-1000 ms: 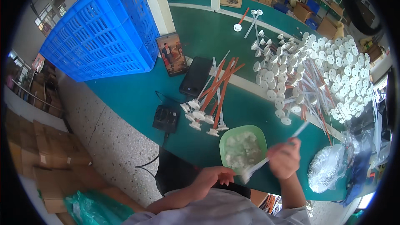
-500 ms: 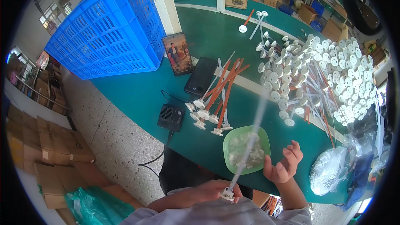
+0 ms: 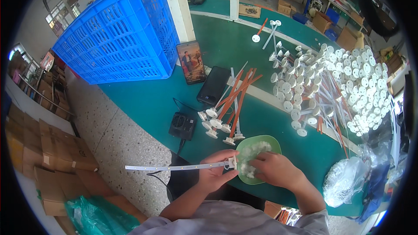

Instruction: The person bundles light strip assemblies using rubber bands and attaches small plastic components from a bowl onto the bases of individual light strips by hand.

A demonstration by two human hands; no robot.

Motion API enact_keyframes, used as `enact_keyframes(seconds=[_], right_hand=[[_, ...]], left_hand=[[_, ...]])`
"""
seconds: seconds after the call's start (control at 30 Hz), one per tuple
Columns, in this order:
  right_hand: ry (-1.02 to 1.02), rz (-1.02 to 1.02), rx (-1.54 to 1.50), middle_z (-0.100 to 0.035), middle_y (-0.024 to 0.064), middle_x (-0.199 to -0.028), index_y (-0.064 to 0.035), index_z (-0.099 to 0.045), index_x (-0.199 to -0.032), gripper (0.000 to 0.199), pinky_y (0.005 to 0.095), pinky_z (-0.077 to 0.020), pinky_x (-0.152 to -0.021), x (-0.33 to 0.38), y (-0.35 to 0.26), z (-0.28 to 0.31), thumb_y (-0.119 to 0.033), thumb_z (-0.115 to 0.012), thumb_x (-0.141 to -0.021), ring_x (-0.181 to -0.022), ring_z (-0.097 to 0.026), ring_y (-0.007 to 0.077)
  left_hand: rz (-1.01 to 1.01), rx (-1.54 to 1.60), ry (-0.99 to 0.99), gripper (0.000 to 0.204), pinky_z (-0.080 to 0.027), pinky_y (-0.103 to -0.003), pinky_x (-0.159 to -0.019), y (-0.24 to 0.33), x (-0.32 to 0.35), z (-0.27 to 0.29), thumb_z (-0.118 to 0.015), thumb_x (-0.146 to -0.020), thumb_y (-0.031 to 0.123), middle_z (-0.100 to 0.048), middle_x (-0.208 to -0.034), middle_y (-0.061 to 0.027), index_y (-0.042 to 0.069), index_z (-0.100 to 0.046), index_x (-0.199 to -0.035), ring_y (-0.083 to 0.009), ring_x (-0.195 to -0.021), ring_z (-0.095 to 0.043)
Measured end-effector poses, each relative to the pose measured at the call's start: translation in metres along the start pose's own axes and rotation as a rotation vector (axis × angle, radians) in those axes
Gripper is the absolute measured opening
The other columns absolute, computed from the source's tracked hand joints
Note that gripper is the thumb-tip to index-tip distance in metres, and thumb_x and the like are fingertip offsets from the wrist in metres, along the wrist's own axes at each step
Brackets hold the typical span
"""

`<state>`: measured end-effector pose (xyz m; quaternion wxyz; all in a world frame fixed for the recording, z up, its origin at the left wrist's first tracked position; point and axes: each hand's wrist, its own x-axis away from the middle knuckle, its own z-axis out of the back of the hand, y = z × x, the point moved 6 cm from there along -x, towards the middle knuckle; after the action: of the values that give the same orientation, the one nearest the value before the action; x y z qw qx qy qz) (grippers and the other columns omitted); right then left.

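My left hand (image 3: 214,175) is closed round the white round end cap of an LED strip (image 3: 174,168). The strip is a thin white band with small yellowish dots, and it points out to the left, roughly level. Just right of it, a light green bowl (image 3: 257,181) holds small whitish, translucent pieces (image 3: 252,151). My right hand (image 3: 274,169) reaches down into the bowl with its fingers bent together among the pieces. Its fingertips are partly hidden, so what they pinch does not show.
Beyond the bowl lies a small bunch of orange and white strips with caps (image 3: 235,100). A large heap of capped strips (image 3: 331,87) covers the right side. A phone (image 3: 190,62), a black case (image 3: 214,85), a black device (image 3: 182,125) and a blue crate (image 3: 117,35) stand left.
The strip has swung from pointing up and away over the bowl to pointing left. My left hand has come up beside the bowl. My right hand has gone from open beside the bowl into it.
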<state>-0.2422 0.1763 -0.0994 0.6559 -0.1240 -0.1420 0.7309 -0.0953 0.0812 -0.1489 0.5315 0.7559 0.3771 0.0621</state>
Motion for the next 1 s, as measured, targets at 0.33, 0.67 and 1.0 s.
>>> enact_keyframes(seconds=[0.33,0.67,1.0], right_hand=[[0.021,-0.015,-0.236,-0.065,0.0086,-0.08,-0.0065,-0.068,-0.085,0.009,0.0396,-0.0549,-0.068,0.008,0.014,0.005,-0.01,-0.07,-0.077,-0.075,-0.066,0.0292],[0.284,-0.13,-0.528,-0.07,0.0126,-0.077,-0.0014,-0.066,-0.09,0.013,0.0319,-0.0557,-0.059,0.013,0.024,0.021,0.005,-0.066,-0.079,-0.066,-0.07,0.0281],[0.342,-0.332,-0.941,-0.073,0.0121,-0.083,0.0039,-0.072,-0.092,0.011,0.0244,-0.0572,-0.067,0.019,0.03,0.011,0.007,-0.07,-0.081,-0.074,-0.071,0.0138]], left_hand=[[0.103,0.023,0.046,0.053,-0.046,-0.034,-0.098,-0.016,0.021,-0.008,-0.07,-0.079,-0.012,-0.059,-0.129,-0.0162,-0.006,-0.054,-0.129,-0.0183,-0.113,-0.057],[0.131,0.001,0.0,0.051,-0.043,-0.033,-0.101,-0.012,0.015,-0.018,-0.07,-0.081,-0.009,-0.06,-0.124,-0.0148,-0.007,-0.053,-0.129,-0.0185,-0.115,-0.057],[0.105,-0.021,-0.043,0.052,-0.042,-0.034,-0.102,-0.01,0.013,-0.026,-0.07,-0.081,-0.009,-0.06,-0.124,-0.0155,-0.008,-0.052,-0.13,-0.0201,-0.118,-0.055]])
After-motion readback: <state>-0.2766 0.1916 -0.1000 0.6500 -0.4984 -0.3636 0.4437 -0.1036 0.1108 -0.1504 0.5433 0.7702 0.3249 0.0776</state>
